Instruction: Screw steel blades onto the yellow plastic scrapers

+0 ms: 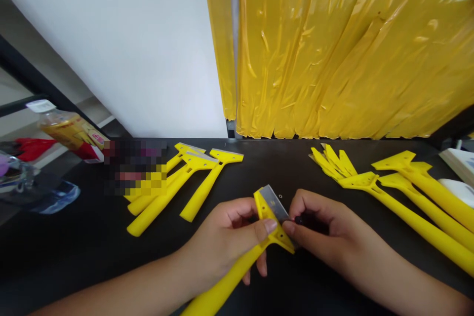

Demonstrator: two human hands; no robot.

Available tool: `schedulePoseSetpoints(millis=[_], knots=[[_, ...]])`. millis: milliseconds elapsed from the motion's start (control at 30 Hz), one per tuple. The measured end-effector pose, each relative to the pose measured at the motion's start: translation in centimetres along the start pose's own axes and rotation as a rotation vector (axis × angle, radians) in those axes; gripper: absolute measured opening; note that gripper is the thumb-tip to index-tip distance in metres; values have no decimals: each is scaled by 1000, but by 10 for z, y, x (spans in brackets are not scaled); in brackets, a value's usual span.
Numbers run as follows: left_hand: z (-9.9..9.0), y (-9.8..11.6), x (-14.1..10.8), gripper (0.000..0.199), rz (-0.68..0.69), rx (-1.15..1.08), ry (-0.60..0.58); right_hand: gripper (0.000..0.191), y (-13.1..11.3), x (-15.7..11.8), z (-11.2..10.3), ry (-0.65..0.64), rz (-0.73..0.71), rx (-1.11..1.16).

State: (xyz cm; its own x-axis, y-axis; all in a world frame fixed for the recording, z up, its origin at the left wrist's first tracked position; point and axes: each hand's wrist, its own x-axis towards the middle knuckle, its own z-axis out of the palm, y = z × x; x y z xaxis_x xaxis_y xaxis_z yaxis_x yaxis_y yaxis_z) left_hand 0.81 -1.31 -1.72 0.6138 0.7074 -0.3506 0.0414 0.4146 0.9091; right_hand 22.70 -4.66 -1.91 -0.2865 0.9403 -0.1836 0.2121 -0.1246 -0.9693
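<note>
A yellow scraper [229,276] with a wide head is gripped by my left hand [237,239], thumb pressed on its head. A flat metal blade [274,201] lies against the upper side of that head. My right hand [320,229] pinches at the blade's right end, where a small dark piece [298,219] shows between finger and thumb; its shape is mostly hidden. Just above the blade, a tiny ring [280,196] rests on the black table [266,160].
Several yellow scrapers with metal edges [192,162] lie at the left. More yellow handles [414,207] and small yellow pieces [333,160] are at the right. A bottle [74,131] stands tilted at the far left. Yellow plastic strips [314,49] hang behind the table.
</note>
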Motion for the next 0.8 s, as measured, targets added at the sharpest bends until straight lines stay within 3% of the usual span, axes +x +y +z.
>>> schedulePoseSetpoints(millis=[467,800], knots=[[5,0,-3,31,-7,50,56,23,-2,2,3,-31,-9,50],[8,0,0,28,-48,87,96,19,-2,3,6,-24,-29,-36]])
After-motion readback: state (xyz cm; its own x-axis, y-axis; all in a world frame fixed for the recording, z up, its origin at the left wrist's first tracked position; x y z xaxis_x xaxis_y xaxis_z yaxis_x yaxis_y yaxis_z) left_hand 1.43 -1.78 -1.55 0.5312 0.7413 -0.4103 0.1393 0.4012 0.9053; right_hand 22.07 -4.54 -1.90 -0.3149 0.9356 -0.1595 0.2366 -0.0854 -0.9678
